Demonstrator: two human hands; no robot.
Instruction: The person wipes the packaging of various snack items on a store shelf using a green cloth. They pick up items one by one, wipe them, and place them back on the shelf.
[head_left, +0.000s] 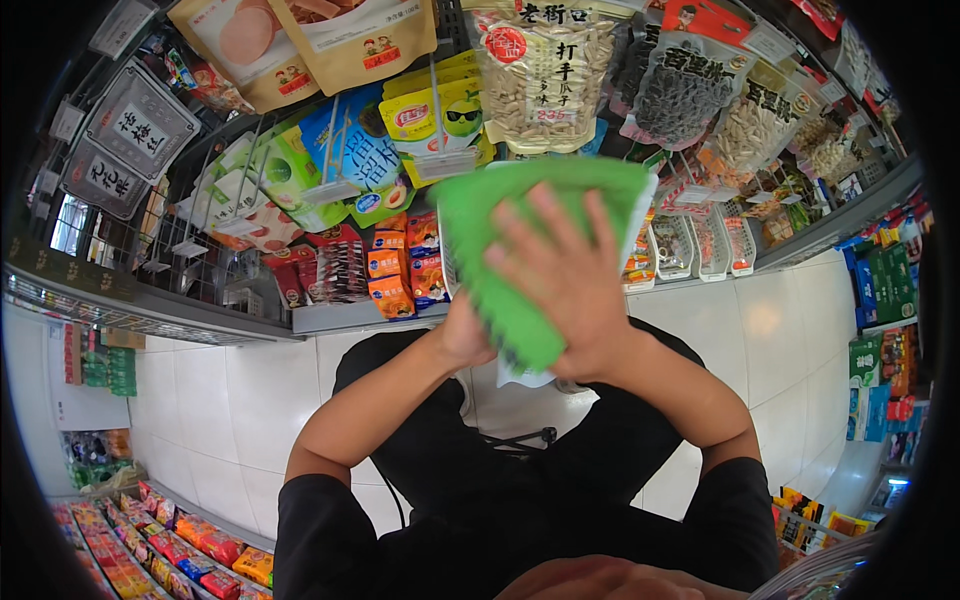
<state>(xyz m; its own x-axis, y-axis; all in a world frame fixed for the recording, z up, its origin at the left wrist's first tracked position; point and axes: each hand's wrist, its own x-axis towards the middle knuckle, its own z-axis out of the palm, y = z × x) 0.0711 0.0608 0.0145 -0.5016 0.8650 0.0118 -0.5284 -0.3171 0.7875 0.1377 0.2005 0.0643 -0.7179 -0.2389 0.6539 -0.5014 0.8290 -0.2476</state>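
Observation:
A green cloth (465, 214) with a dark stitched edge covers most of a white container (639, 225), probably a plastic basket. Only the container's rim and lower end show around the cloth. My right hand (566, 277) is pressed over the cloth, its fingers spread and blurred, holding it against the container. At the lower left side, my left hand (469, 337) grips the container by its edge, its fingertips partly hidden by the cloth. Both hands are between my knees and the shelf front.
Snack bags hang on hooks ahead, among them a sunflower seed bag (551, 82) and a blue bag (352, 150). Small orange packets (394, 274) sit on the bottom shelf, left of my hands. White baskets (709, 240) stand to the right. More snack racks (187, 540) are behind me.

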